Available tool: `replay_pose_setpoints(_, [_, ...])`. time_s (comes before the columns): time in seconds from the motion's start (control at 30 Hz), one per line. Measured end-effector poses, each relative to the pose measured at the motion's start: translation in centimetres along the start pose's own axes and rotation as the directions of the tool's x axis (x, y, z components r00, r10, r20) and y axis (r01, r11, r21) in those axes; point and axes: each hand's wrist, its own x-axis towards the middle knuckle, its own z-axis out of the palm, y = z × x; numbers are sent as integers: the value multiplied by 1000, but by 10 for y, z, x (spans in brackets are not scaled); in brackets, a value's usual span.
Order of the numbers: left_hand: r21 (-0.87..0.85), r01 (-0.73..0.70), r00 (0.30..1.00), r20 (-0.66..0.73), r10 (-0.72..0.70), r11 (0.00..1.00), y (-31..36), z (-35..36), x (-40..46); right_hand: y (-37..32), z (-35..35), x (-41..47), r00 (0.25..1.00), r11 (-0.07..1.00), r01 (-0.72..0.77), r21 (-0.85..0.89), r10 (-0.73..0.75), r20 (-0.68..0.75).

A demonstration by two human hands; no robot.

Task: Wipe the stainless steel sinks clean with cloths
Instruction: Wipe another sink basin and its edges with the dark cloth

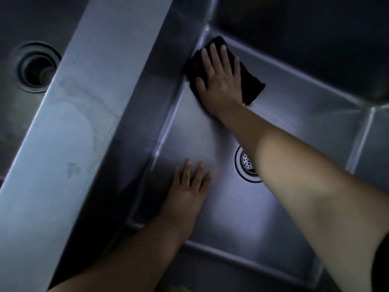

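— How far has the cleaning got?

— The person is busy in the right-hand sink (305, 98). The right hand (219, 81) lies flat on a dark cloth (252, 81), fingers straight and a little apart, pressing it down. It is not squeezing the cloth, just pushing on it.

— Where is the cloth?

— On the sink floor, pushed right into the far left corner, touching the side wall there.

— And the other hand?

— The left hand (189, 186) rests flat on the sink floor too, near the left wall, fingers straight and a little spread. It holds nothing. I think it is just propping the person up.

— Is this sink done?

— I can't say for sure. The floor looks smooth and shiny, but the light is dim. The cloth is only in one corner, so I guess the other corners, the walls and the part round the strainer drain (246, 163) may need a wipe.

— What about the rest?

— The flat steel divider (63, 133) between the sinks has pale rings and smudges on it, so that looks unwiped. The left sink (12, 123), with its open drain hole (36, 67), looks dull and marked too. I'd say lots is left.
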Motion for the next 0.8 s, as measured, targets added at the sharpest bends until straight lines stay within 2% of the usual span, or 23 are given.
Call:
replay_pose_setpoints(0.1, [4, -35, 999, -34, 35, 999, 0, 4, 0, 30, -7, 16, 988, 987, 156, -25, -155, 19])
replay_pose_setpoints(0.17, [-6, 14, 999, -41, -15, 1000, -2, 1, 2, 47, -10, 17, 973, 972, 229, -55, -228, 26])
replay_pose_setpoints(0.27, [-90, -52, 993, 105, 62, 995, 0, 16, 2, 74, -12, 8, 967, 966, 255, -51, -255, 4])
replay_pose_setpoints(0.33, [-132, -36, 985, 163, 58, 991, -1, 17, 4, 92, -12, -3, 972, 971, 236, -45, -236, -12])
replay_pose_setpoints(0.47, [-140, -21, 992, 118, 38, 990, 1, 19, 3, 127, -13, -31, 988, 987, 152, -43, -153, -6])
replay_pose_setpoints(0.8, [-85, -12, 993, 119, 22, 996, 6, 24, 6, 187, -15, -89, 991, 991, -130, -41, 131, 15])
